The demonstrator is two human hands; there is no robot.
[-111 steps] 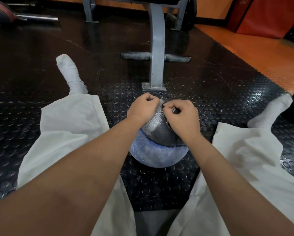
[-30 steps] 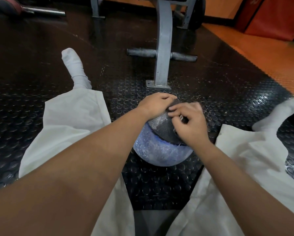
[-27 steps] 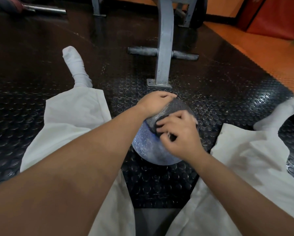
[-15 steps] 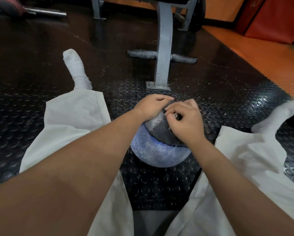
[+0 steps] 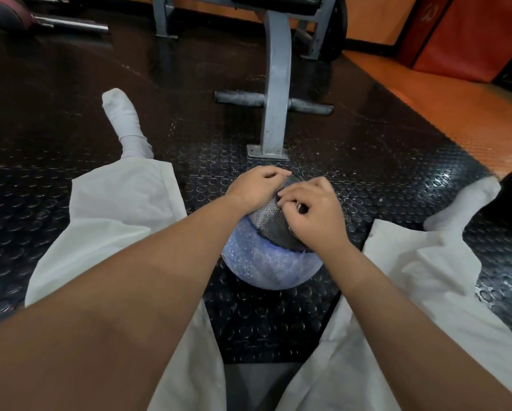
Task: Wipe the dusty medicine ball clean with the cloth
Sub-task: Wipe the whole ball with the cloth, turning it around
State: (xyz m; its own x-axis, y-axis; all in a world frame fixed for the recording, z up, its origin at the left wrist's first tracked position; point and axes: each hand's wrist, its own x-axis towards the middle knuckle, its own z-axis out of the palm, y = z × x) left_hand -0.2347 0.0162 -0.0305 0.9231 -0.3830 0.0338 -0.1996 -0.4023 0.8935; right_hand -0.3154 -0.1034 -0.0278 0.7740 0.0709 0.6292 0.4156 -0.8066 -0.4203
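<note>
On black studded rubber floor (image 5: pixel 367 161), between outstretched legs: round blue dust-mottled medicine ball (image 5: pixel 266 262). Over its top: dark patterned cloth (image 5: pixel 274 221).
Hands: left hand (image 5: pixel 257 188) curled over cloth's far edge, gripping; right hand (image 5: pixel 311 212) pinching folds.
Likely risks: sideways push rolling ball toward grey metal bench post (image 5: pixel 275 84); bunched cloth smearing dust, missing underside.

Medicine ball (image 5: pixel 266 262): blue skin, matt, finely pebbled, pale dusty mottling.
Cloth (image 5: pixel 274 221) atop medicine ball: dark grey fabric, fine woven pattern, lighter sheen at left edge.
Floor mat (image 5: pixel 382 173) under medicine ball: black rubber, raised round studs, glossy highlights to right.
Bench frame (image 5: pixel 275 93) beyond medicine ball: grey painted metal, smooth, scuffed near foot.
Trousers (image 5: pixel 124 203) flanking medicine ball: white cloth, matt, creased.
Sock (image 5: pixel 124 120) beyond-left: white knit.
Orange floor (image 5: pixel 426 93) beyond-right: grainy, dull.
Bar (image 5: pixel 70 23) far beyond-left: bright bare metal.
</note>
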